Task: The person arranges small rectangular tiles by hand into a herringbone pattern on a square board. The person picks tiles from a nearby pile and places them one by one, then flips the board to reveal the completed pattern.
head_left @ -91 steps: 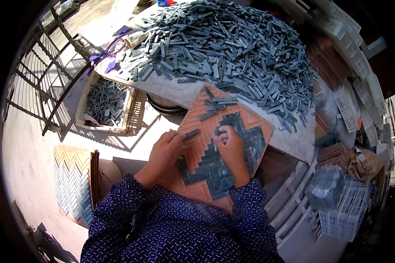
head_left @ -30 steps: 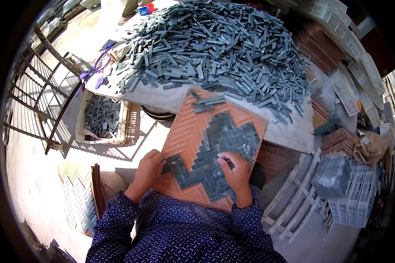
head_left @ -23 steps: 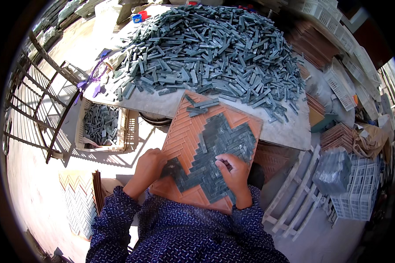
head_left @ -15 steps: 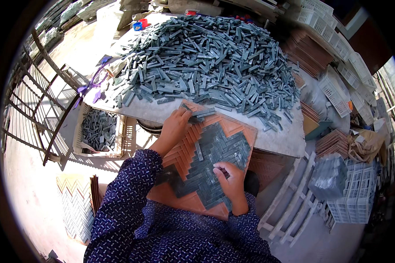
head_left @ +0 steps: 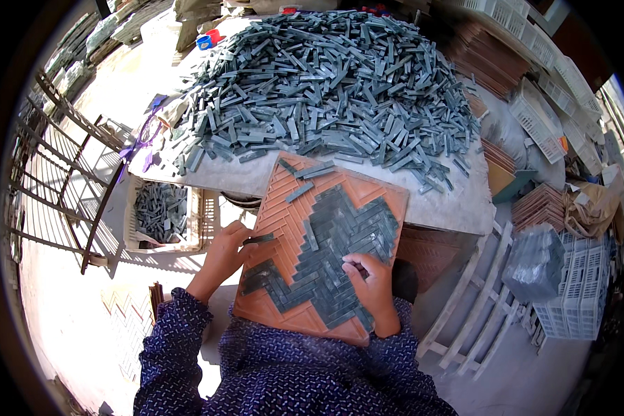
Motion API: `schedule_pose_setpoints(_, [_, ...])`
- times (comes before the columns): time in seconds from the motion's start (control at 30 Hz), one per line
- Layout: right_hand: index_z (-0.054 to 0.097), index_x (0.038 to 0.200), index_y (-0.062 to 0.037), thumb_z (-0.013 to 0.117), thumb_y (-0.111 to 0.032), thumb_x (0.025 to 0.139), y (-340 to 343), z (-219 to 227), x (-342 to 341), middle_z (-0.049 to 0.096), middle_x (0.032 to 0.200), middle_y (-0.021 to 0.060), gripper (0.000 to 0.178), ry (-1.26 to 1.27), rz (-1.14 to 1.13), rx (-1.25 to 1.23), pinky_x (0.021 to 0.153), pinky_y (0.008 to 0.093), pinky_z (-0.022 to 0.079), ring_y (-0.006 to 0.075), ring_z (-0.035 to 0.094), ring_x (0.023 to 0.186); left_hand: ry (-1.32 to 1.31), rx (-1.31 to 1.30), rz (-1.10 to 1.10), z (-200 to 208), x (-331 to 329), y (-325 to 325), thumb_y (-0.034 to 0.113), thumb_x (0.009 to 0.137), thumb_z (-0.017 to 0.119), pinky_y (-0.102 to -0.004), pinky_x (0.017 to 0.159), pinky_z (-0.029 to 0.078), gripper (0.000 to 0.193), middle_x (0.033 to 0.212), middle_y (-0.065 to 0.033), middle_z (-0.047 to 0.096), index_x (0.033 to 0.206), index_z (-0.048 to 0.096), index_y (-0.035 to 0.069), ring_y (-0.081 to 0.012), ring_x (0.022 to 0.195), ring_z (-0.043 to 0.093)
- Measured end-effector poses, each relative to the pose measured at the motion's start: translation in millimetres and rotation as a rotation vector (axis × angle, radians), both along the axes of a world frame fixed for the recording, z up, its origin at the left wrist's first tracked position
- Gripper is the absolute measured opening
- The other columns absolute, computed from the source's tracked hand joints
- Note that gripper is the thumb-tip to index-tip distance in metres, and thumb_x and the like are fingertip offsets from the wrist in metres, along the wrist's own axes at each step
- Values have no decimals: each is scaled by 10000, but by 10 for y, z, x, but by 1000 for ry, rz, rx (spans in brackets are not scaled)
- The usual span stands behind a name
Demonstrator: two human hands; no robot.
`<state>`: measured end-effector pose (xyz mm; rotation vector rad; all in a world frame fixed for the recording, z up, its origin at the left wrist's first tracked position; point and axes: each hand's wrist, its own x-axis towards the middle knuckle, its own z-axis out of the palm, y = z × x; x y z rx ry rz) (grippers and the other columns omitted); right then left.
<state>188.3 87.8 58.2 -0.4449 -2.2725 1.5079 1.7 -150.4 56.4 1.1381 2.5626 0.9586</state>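
"What's biggest?"
"The table [head_left: 464, 204], under a heap of grey strips [head_left: 326, 90] — then the orange grooved board [head_left: 274, 204], far end overlapping the table's edge, partly filled."
"Hands?"
"The right hand [head_left: 371, 281] curls over the board, contents unclear — the left hand [head_left: 222, 256], nearly closed, pinches one dark strip [head_left: 260, 239] above the board's left edge"

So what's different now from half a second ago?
The left hand has moved from the loose strips at the far corner of the orange board toward its left edge, now pinching a dark strip. The right hand stays over the laid strips; the big pile looks unchanged.
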Motion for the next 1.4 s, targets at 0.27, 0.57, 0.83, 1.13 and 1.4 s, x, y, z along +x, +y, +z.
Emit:
schedule_pose_setpoints(0.27, [658,935,21,670,-22,818,-36,28,-34,662,839,102,125,-22,48,19,634,248,498,144,637,723,26,32,65,-56,419,-134,29,749,653,-401,701,480,202,855,-146,566,946,609,5,-340,803,584])
schedule_pose_setpoints(0.57, [655,928,26,670,-17,817,-27,28,-12,659,842,104,119,-6,31,34,629,248,496,141,631,717,219,-28,-309,47,127,-41,19,724,629,-366,799,482,220,1005,-104,565,942,614,46,-290,948,559])
schedule_pose_setpoints(0.83, [654,925,1,682,-11,795,-18,5,4,656,810,100,133,50,8,50,573,247,488,147,632,658,108,-157,-517,9,68,195,10,700,607,-348,884,475,281,1056,-92,562,969,632,85,-283,1040,551])
schedule_pose_setpoints(1.13, [657,921,7,683,-7,794,13,-6,4,660,819,98,130,37,0,44,573,236,484,135,626,657,153,20,-177,-32,233,29,-13,751,593,-366,835,484,251,985,-119,605,991,635,45,-300,973,580])
schedule_pose_setpoints(1.4, [662,923,-2,681,-23,803,-15,12,-24,653,799,92,123,22,33,41,565,243,479,136,619,655,66,137,135,-205,567,-271,-5,752,601,-382,662,479,81,785,-128,591,823,641,-1,-314,769,586])
